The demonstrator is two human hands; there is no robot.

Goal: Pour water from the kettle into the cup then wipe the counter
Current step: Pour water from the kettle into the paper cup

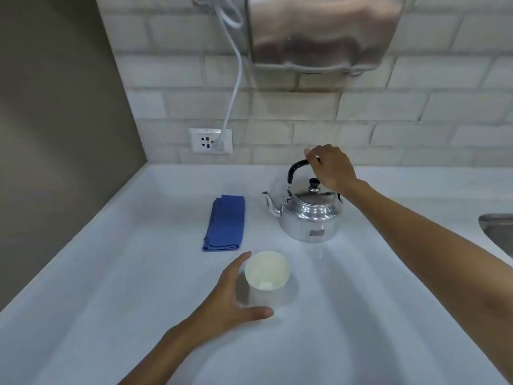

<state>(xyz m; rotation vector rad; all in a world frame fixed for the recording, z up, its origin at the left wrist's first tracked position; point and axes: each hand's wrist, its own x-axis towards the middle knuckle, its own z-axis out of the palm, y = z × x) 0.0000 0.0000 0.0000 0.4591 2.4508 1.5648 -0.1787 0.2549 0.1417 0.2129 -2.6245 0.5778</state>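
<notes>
A shiny metal kettle (308,215) with a black handle and lid knob stands on the white counter (361,315), spout pointing left. My right hand (330,168) is closed over the top of the handle. A white cup (267,275) stands upright nearer to me. My left hand (236,295) curves around the cup's left side with fingers and thumb spread; whether it touches the cup is unclear. A folded blue cloth (226,222) lies left of the kettle.
A wall socket (210,140) with a white cable plugged in sits on the tiled back wall. A steel appliance (322,31) hangs above the kettle. A grey wall (55,134) closes the left side. A sink rim (497,226) shows at the right edge.
</notes>
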